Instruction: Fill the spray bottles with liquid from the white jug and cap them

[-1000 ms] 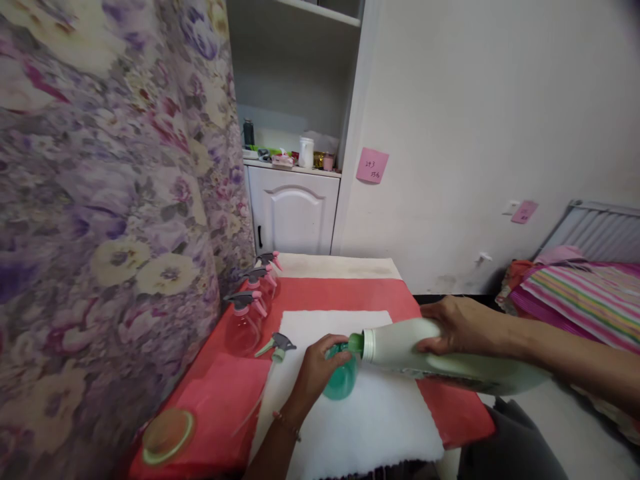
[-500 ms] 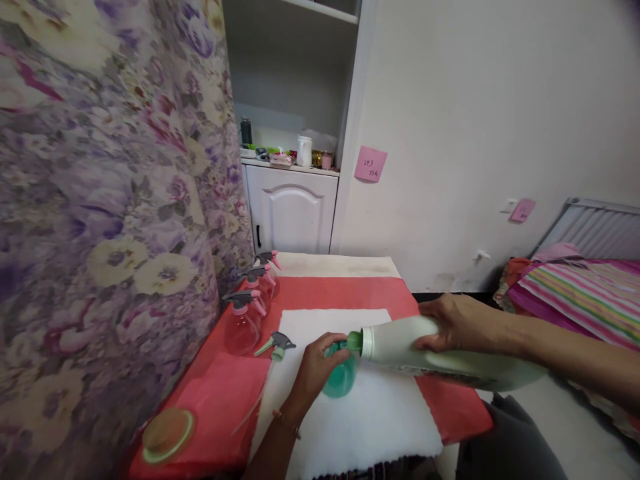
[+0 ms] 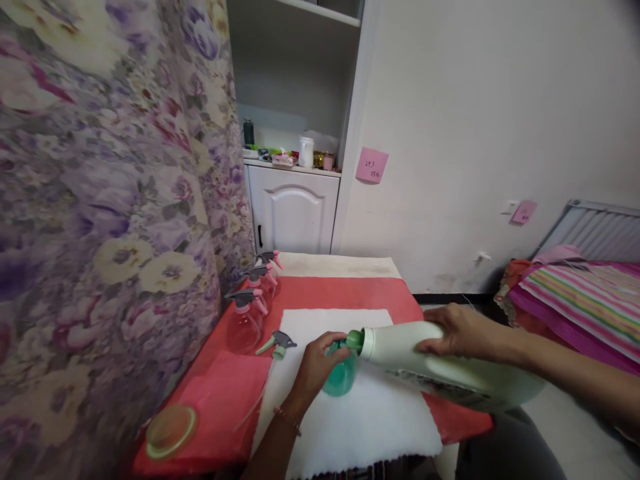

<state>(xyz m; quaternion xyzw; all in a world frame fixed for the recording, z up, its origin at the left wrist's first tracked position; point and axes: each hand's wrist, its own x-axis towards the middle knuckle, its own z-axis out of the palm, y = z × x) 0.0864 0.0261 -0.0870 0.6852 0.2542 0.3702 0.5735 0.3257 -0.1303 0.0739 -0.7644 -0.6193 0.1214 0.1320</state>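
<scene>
My left hand point(image 3: 316, 365) is wrapped round a small green spray bottle point(image 3: 341, 378) that stands open-topped on a white towel point(image 3: 360, 413). My right hand point(image 3: 463, 331) grips a large white jug point(image 3: 450, 368) tipped on its side. The jug's green spout point(image 3: 355, 339) rests at the mouth of the small bottle. A loose grey and green sprayer head point(image 3: 277, 345) lies on the towel's left edge, beside my left hand.
Three pink spray bottles point(image 3: 245, 320) stand in a row along the left of the red table point(image 3: 350, 290). A round green-rimmed lid point(image 3: 170, 430) lies at the near left corner. A floral curtain point(image 3: 100, 220) hangs at left; a white cabinet point(image 3: 293, 210) and striped bedding point(image 3: 585, 293) lie beyond.
The jug's rear end has sunk a little with my right hand. The spout stays at the small bottle's mouth and my left hand keeps its grip.
</scene>
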